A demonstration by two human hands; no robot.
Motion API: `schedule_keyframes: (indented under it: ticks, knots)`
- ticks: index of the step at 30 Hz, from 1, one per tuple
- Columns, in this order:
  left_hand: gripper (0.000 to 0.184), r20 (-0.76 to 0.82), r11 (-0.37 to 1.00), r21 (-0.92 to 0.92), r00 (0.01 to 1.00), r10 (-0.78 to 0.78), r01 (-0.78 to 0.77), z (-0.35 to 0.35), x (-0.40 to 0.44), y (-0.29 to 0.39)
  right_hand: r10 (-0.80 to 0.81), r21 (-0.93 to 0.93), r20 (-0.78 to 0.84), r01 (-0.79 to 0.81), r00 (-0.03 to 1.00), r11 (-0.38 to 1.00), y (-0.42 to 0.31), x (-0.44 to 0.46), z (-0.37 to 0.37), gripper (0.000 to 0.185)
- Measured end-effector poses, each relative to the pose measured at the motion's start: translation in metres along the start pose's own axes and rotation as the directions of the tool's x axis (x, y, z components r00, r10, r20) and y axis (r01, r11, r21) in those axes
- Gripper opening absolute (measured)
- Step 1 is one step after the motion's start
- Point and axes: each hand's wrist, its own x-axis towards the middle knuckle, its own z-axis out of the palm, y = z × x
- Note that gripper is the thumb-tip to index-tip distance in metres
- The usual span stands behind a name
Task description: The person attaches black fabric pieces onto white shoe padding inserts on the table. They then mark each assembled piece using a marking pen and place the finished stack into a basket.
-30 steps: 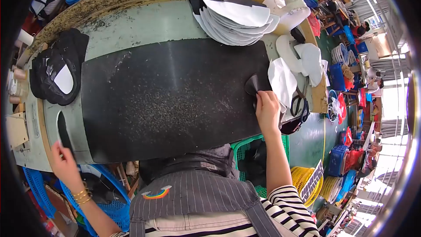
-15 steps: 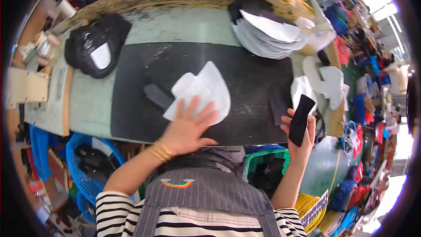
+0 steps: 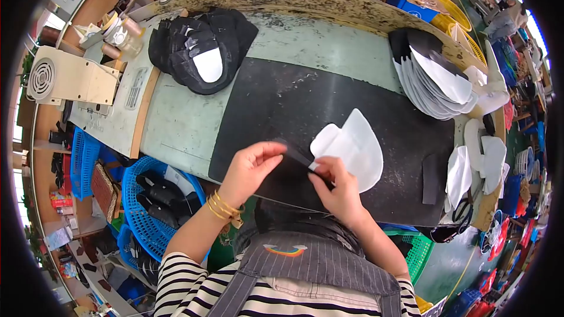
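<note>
Between my two hands a thin dark strip point(image 3: 298, 155) stretches above the black mat point(image 3: 282, 91). My left hand point(image 3: 254, 167) pinches its left end between thumb and fingers. At the other end, my right hand point(image 3: 336, 186) has its fingers pressed together on the strip. Just beyond my right hand a white curved piece point(image 3: 355, 147) lies on the mat, partly covered by my fingers. A dark rectangular piece point(image 3: 429, 179) rests near the mat's right edge.
A bundle of black pieces point(image 3: 202, 47) sits at the back left, and stacked white pieces point(image 3: 435, 85) at the back right. White scraps point(image 3: 458, 176) and scissors point(image 3: 463, 214) are at the right. A blue basket point(image 3: 138, 217) stands below the table's left side.
The view has shifted left. My left hand has lifted off the white piece and pinches the strip. My right hand has come in from the right to meet it. The mat's dark left piece is gone.
</note>
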Motion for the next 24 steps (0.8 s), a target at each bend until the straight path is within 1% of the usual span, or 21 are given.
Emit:
schedule_keyframes:
  ticks: [1,4,5,8,11,14,17,20,23,24]
  knots:
    - [0.026,0.008,0.999,-0.035,1.000,0.019,-0.019,-0.009,0.010,-0.006,-0.008,0.015,-0.063,0.009,0.998,1.000,0.004,0.009,0.008,0.032]
    - [0.035,-0.064,1.000,-0.001,0.998,0.009,-0.009,-0.023,0.030,-0.013,0.027,0.056,-0.106,-0.022,0.994,0.998,0.011,0.030,0.022,0.033]
    - [0.043,-0.081,0.995,0.097,0.997,0.014,-0.006,-0.028,0.036,-0.021,0.024,-0.019,-0.106,-0.026,0.994,0.999,0.011,0.035,0.024,0.035]
    - [0.044,-0.222,0.950,0.279,0.954,0.203,-0.138,-0.029,0.042,-0.030,0.087,-0.118,-0.090,-0.097,0.992,0.988,0.009,0.040,0.029,0.036]
    - [0.046,-0.259,0.942,0.299,0.937,0.235,-0.154,-0.029,0.049,-0.037,0.033,-0.156,-0.120,-0.052,0.992,0.986,0.013,0.040,0.032,0.038]
    - [0.046,-0.257,0.942,0.310,0.942,0.213,-0.129,-0.030,0.050,-0.036,0.081,-0.116,-0.127,-0.096,0.989,0.989,0.013,0.041,0.031,0.039]
    - [0.046,-0.245,0.934,0.330,0.943,0.224,-0.136,-0.031,0.050,-0.036,0.128,-0.114,-0.053,-0.133,0.990,0.985,0.012,0.044,0.025,0.038]
    - [0.046,-0.251,0.934,0.329,0.940,0.230,-0.141,-0.030,0.049,-0.037,0.151,-0.052,-0.095,-0.157,0.984,0.986,0.013,0.045,0.026,0.038]
    - [0.042,-0.294,0.941,0.301,0.923,0.247,-0.156,-0.028,0.050,-0.037,0.168,-0.058,-0.113,-0.175,0.979,0.983,0.014,0.044,0.029,0.038]
    - [0.042,-0.286,0.941,0.303,0.927,0.242,-0.152,-0.028,0.050,-0.038,0.180,-0.068,-0.110,-0.188,0.978,0.980,0.013,0.044,0.028,0.037]
